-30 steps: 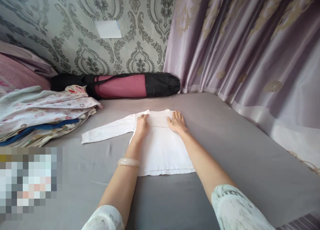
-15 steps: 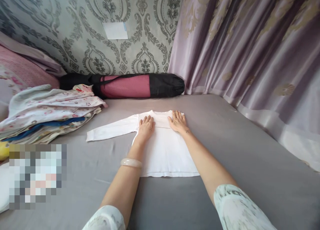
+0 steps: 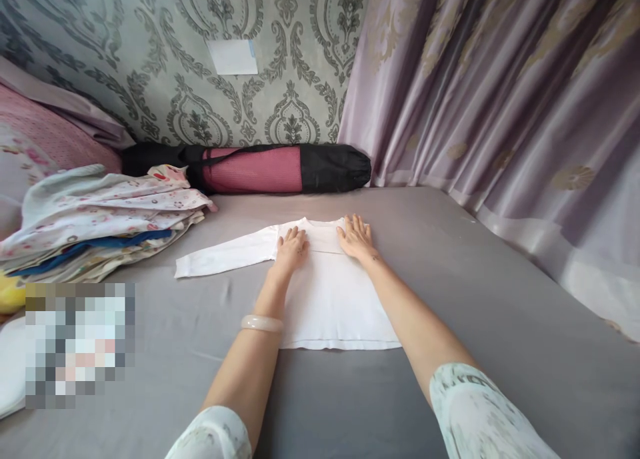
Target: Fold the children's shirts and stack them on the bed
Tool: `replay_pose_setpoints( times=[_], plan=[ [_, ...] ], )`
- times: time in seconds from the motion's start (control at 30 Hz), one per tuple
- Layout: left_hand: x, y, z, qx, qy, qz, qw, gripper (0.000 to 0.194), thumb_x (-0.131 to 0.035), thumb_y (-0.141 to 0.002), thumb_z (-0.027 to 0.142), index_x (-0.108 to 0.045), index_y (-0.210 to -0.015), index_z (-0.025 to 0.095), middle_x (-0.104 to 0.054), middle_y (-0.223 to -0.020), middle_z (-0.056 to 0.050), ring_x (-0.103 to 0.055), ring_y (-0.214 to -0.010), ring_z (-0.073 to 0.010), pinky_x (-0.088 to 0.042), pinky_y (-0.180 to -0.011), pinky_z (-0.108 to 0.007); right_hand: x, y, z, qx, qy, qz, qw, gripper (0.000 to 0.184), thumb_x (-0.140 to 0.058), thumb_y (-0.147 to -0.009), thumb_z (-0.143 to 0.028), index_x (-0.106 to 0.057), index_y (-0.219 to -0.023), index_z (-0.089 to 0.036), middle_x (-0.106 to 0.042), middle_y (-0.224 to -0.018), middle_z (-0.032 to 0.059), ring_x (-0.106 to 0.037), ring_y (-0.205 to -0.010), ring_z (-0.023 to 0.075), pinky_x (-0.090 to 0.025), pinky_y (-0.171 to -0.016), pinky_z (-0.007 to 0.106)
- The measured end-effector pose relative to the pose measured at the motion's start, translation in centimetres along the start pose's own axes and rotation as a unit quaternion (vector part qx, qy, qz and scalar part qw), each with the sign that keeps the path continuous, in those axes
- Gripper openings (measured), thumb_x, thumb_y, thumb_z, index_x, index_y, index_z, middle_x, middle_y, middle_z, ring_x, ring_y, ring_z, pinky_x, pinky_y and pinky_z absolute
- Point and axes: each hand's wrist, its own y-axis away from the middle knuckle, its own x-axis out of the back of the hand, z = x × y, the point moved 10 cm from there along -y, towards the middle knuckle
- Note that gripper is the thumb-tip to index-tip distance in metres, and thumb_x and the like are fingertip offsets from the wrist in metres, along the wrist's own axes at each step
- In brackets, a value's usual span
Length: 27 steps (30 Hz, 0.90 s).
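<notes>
A small white long-sleeved shirt (image 3: 330, 299) lies spread on the grey bed sheet (image 3: 320, 406), its neckline toward the wall. One sleeve (image 3: 225, 253) stretches out flat to the left; the right sleeve does not show. My left hand (image 3: 293, 247) rests open on the shirt near its left shoulder, fingers pointing away from me. Across the neckline, my right hand (image 3: 357, 236) lies flat on the right shoulder with its fingers slightly apart. A pale bangle (image 3: 262, 323) circles my left wrist.
Stacked clothes (image 3: 110, 212) lie at the left, with a blurred-out patch (image 3: 80, 346) in front of them. A black and pink rolled bag (image 3: 250, 169) runs along the patterned wall (image 3: 285, 59). Purple curtains (image 3: 475, 99) hang down the right side.
My right hand's fingers have shifted very slightly on the shirt's shoulder. The view has tilted a little; the shirt and left hand look otherwise the same.
</notes>
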Motion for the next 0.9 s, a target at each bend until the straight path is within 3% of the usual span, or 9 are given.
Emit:
replay_pose_setpoints(
  times=[0.1,0.23,0.47,0.67,0.73,0.83,0.9],
  plan=[
    [1.8,0.3,-0.2,0.010,0.023,0.016,1.000,0.046,-0.041,-0.094,0.021,-0.043,-0.139,0.016,-0.033,-0.154,-0.016,-0.027,-0.144,-0.0261,-0.027,-0.114,-0.049,0.0,0.1,-2.0,0.030,-0.010,0.007,0.999,0.065,-0.013,-0.099,-0.048,-0.016,-0.154,-0.013,-0.007,-0.161,0.0123,-0.002,-0.148,0.0243,-0.003,-0.117,0.046],
    [4.4,0.6,-1.1,0.008,0.072,0.048,0.996,0.047,-0.046,-0.092,0.023,-0.047,-0.137,0.010,-0.042,-0.148,-0.018,-0.037,-0.139,-0.0243,-0.031,-0.113,-0.036,-1.4,0.2,-3.1,0.034,-0.009,-0.006,0.999,0.068,-0.014,-0.099,-0.049,-0.022,-0.152,-0.009,-0.009,-0.161,0.0132,-0.003,-0.148,0.0256,-0.003,-0.117,0.046],
    [8.0,1.6,-5.6,0.081,0.149,0.094,0.981,0.050,-0.048,-0.090,0.030,-0.050,-0.137,0.012,-0.056,-0.136,-0.014,-0.055,-0.123,-0.0246,-0.040,-0.104,-0.032,-2.0,0.1,-3.0,0.032,0.011,-0.006,0.999,0.067,-0.013,-0.099,-0.048,-0.021,-0.153,-0.009,-0.008,-0.161,0.0113,-0.002,-0.148,0.0247,-0.004,-0.117,0.047],
    [8.8,2.6,-9.1,0.136,0.169,0.109,0.970,0.049,-0.049,-0.089,0.030,-0.054,-0.133,0.010,-0.061,-0.130,-0.016,-0.059,-0.117,-0.0260,-0.044,-0.099,-0.033,-1.9,-0.1,-3.1,0.019,0.019,-0.031,0.999,0.066,-0.017,-0.099,-0.046,-0.021,-0.153,-0.009,-0.008,-0.161,0.0120,-0.003,-0.148,0.0258,-0.005,-0.117,0.048],
    [8.8,2.9,-10.2,0.153,0.190,0.110,0.964,0.049,-0.050,-0.088,0.030,-0.054,-0.133,0.010,-0.060,-0.131,-0.017,-0.058,-0.119,-0.0261,-0.043,-0.099,-0.033,-1.3,0.0,-3.6,0.016,0.034,-0.010,0.999,0.064,-0.021,-0.099,-0.043,-0.023,-0.152,-0.008,-0.011,-0.161,0.0143,-0.005,-0.147,0.0270,-0.004,-0.117,0.049],
    [9.0,3.3,-11.3,0.170,0.233,0.123,0.949,0.050,-0.050,-0.088,0.032,-0.052,-0.133,0.011,-0.057,-0.133,-0.018,-0.057,-0.120,-0.0251,-0.045,-0.097,-0.032,0.2,0.7,-6.5,0.064,0.053,0.070,0.994,0.059,-0.030,-0.098,-0.032,-0.025,-0.151,-0.008,-0.011,-0.160,0.0157,-0.005,-0.147,0.0258,0.001,-0.117,0.047],
    [9.1,3.5,-11.9,0.180,0.253,0.133,0.941,0.050,-0.050,-0.088,0.033,-0.051,-0.134,0.012,-0.057,-0.133,-0.018,-0.059,-0.118,-0.0248,-0.047,-0.092,-0.032,-0.1,1.4,-9.0,0.117,0.041,0.074,0.990,0.058,-0.030,-0.098,-0.031,-0.025,-0.151,-0.010,-0.011,-0.161,0.0137,-0.005,-0.148,0.0240,0.000,-0.117,0.045]
  ],
)
